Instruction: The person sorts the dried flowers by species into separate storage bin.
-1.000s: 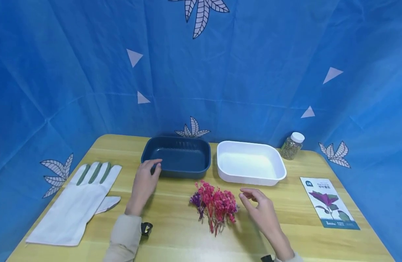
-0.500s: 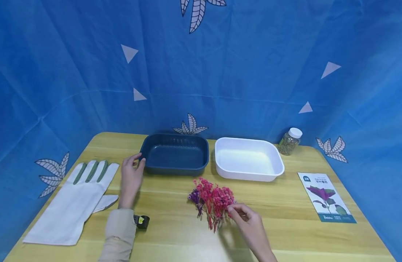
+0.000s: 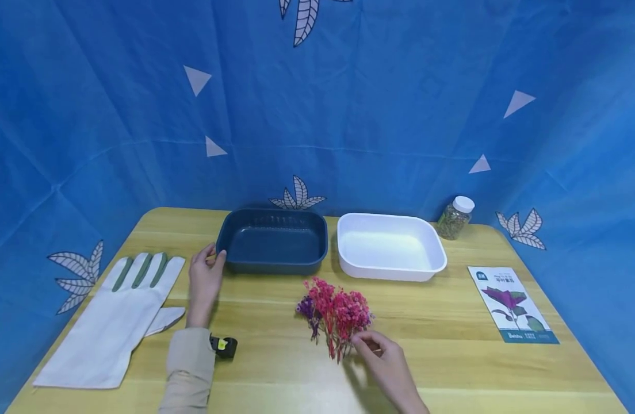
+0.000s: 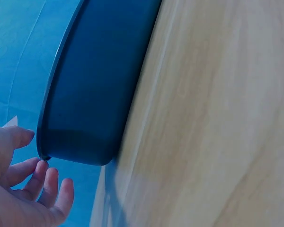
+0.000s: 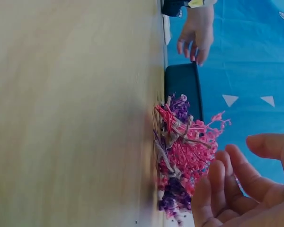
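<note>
On the table, a dark blue tray (image 3: 273, 267) stands at the back, left of the middle. My left hand (image 3: 205, 282) is at its left front corner, thumb on one side of the rim and fingertips on the other. In the left wrist view, the index fingertip meets the corner of the tray (image 4: 92, 94). Pink and purple dried flowers (image 3: 343, 310), their stems tied with twine in the right wrist view, lie in the middle. Beside their lower right edge is my right hand (image 3: 387, 362), fingertips right at the stems. Its thumb and index finger stand apart, nothing visible between them.
A white tray (image 3: 390, 273) stands right of the blue one. Behind it to the right is a jar (image 3: 454, 221) with a white lid. A printed packet (image 3: 511, 307) lies at the right, white-and-green work gloves (image 3: 107, 328) at the left. A blue curtain (image 3: 348, 103) hangs behind.
My left hand has moved left from over the blue tray to its left corner. The right hand has come left and down to the flowers. The trays and flowers stay put.
</note>
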A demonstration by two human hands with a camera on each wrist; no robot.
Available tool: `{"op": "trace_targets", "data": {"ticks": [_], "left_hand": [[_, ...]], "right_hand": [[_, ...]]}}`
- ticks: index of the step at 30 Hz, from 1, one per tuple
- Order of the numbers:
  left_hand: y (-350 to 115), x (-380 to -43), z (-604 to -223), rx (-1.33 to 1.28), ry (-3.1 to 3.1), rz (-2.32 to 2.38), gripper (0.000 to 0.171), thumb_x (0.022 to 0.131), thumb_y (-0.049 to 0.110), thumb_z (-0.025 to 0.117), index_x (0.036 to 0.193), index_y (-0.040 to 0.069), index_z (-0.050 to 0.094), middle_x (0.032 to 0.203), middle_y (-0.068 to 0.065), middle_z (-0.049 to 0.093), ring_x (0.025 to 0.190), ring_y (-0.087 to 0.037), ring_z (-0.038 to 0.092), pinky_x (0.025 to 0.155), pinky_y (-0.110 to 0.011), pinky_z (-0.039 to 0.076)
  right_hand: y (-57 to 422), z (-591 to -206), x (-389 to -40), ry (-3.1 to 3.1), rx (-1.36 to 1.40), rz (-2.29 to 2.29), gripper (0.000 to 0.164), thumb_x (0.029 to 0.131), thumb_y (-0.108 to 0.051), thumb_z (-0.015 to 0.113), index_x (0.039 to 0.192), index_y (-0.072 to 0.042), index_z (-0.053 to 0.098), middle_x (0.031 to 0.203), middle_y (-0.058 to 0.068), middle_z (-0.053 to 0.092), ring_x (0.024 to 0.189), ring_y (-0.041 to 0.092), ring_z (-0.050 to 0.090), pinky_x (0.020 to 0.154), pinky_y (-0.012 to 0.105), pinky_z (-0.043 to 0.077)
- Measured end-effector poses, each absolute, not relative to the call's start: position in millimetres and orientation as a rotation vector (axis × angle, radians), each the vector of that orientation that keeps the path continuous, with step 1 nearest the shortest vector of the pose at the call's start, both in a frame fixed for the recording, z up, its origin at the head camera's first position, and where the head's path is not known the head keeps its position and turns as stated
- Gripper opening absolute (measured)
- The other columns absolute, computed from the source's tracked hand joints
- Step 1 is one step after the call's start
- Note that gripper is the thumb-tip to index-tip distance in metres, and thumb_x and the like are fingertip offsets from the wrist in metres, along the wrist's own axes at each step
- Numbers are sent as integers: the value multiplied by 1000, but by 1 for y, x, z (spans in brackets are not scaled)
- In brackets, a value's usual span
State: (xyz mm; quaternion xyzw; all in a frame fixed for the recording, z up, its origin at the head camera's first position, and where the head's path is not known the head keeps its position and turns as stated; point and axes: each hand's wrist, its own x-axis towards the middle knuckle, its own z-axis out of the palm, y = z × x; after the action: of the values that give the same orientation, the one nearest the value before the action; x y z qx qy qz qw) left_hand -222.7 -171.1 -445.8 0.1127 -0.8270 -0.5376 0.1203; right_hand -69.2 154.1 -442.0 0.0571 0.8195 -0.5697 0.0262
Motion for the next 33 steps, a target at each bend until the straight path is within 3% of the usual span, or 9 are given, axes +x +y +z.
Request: {"op": "trace_targets", "data": {"ticks": [17,20,27,33], "left_hand": [[-175,-225,-450,382,-2420,-1616,54,100,29,47,143,-3,37,128,-21,47,115,-33,50,92,-42,43],[-175,-226,-451,385,-2424,-1628,55,100,29,47,143,-2,37,128,-21,47,116,-33,50,93,-42,43],[-175,-226,-450,393,-2436,-1647,54,99,27,48,144,-1,35,130,-22,46,118,-34,49,96,-44,43],[-174,-226,-449,384,-2438,-1655,54,99,25,49,144,-2,36,129,-22,47,118,-34,49,96,-43,43]], "right_hand": [[151,-453,-80,2613,142,-1537,35,87,-19,66,111,6,64,80,3,65,68,9,55,58,18,46],[152,-455,-82,2600,164,-1527,39,87,-20,66,114,8,62,77,2,64,62,9,54,51,17,43],[156,-461,-84,2350,276,-1726,51,90,-25,64,128,7,52,70,4,62,45,10,49,39,17,38],[156,-468,-87,2137,359,-1895,55,90,-25,64,133,6,48,76,6,67,45,6,48,39,15,39]]}}
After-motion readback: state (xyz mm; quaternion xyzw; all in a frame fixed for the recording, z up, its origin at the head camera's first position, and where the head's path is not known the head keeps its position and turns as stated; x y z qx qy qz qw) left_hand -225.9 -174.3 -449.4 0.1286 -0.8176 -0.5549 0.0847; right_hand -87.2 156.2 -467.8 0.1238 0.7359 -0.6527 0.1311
